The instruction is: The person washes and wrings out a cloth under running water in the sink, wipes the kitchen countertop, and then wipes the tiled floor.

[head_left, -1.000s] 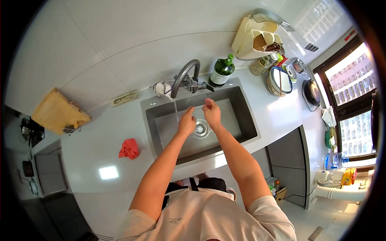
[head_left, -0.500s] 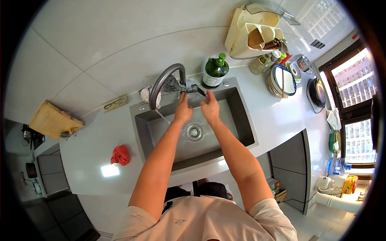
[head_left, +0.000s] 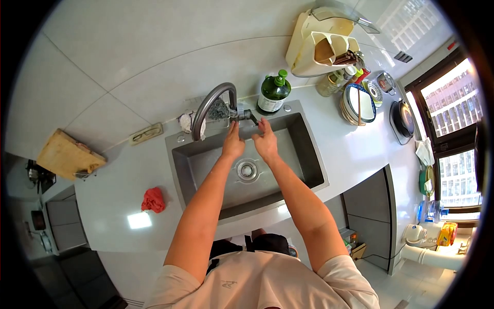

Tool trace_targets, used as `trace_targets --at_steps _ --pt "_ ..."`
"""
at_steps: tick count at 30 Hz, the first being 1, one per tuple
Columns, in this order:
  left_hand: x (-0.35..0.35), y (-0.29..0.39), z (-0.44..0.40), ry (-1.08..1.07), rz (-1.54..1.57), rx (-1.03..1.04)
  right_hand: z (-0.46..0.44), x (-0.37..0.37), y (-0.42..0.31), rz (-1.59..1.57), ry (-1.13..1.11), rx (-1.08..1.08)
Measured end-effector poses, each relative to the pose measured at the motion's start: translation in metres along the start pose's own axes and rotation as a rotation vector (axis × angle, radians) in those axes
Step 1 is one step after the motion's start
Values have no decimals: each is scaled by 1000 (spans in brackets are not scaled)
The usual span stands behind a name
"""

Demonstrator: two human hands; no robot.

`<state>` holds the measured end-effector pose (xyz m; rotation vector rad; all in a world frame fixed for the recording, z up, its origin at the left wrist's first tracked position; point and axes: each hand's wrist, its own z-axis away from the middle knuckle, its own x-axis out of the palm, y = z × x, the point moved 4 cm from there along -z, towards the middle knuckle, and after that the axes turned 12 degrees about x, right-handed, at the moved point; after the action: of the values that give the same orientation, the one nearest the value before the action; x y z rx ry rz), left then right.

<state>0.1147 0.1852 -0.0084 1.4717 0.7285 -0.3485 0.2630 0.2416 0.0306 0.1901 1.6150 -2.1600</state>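
Over the grey sink [head_left: 303, 165] both of my hands reach up to the dark metal faucet [head_left: 203, 110]. My left hand [head_left: 233, 143] has its fingers stretched out, their tips against or just below the faucet's base. Beside it, my right hand [head_left: 266, 141] is at the faucet lever [head_left: 251, 118], a finger touching or almost touching its end. Its fingers are partly spread and grip nothing visible. No stream shows below the spout. The drain [head_left: 247, 170] lies between my forearms.
Behind the sink stand a green pump bottle [head_left: 274, 95] and a caddy with a scrubber [head_left: 218, 109]. A crumpled red cloth [head_left: 153, 200] lies on the left counter, with a cutting board [head_left: 70, 153] farther left. Stacked dishes [head_left: 358, 105] and a cutlery holder [head_left: 324, 54] are at right.
The water stream from the spout has stopped. The lever and my right hand have shifted slightly left and down; my left hand stays by the faucet's base.
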Motion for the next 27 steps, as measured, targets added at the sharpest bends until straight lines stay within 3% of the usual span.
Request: trace_targets --at_steps 4,12,17,20,27 --pt "-3 5 36 -32 -1 19 24 2 2 0 34 -32" --pt "-51 -10 163 21 85 18 110 33 21 -180 -104 49" --pt "-126 -32 247 181 126 13 162 92 22 -209 -239 62" --pt "-169 -77 296 299 -9 -14 194 149 29 -167 -352 23" --pt "-255 -158 375 562 -68 -329 271 269 44 64 -635 -1"
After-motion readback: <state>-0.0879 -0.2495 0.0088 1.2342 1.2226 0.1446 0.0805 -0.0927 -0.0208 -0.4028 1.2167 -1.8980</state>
